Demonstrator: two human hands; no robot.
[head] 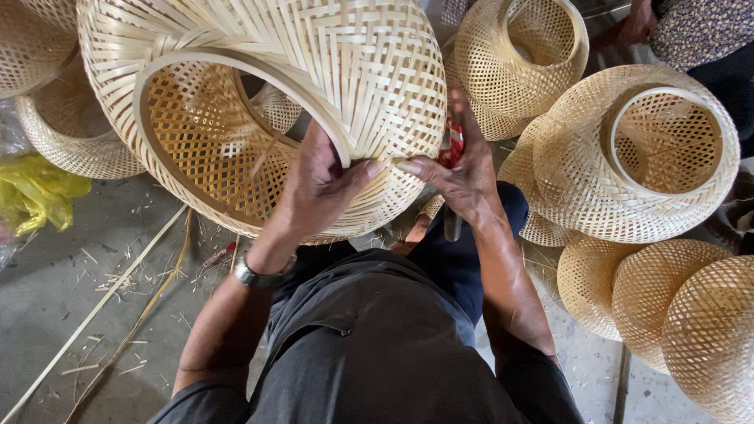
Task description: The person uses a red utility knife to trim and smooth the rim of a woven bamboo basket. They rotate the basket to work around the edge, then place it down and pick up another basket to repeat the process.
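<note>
I hold a woven bamboo lampshade (314,86) above my lap, its open ring tilted toward the camera. My left hand (318,184) grips the lower rim, fingers curled inside the ring and thumb pressed on the outer weave. My right hand (463,169) presses against the outer wall just beside it, and is also closed around a red-and-white tool (455,145), mostly hidden. Finished lampshades (636,157) lie stacked to my right. Bamboo strips (118,314) lie on the concrete floor (47,290), near a yellow plastic bag (35,192).
</note>
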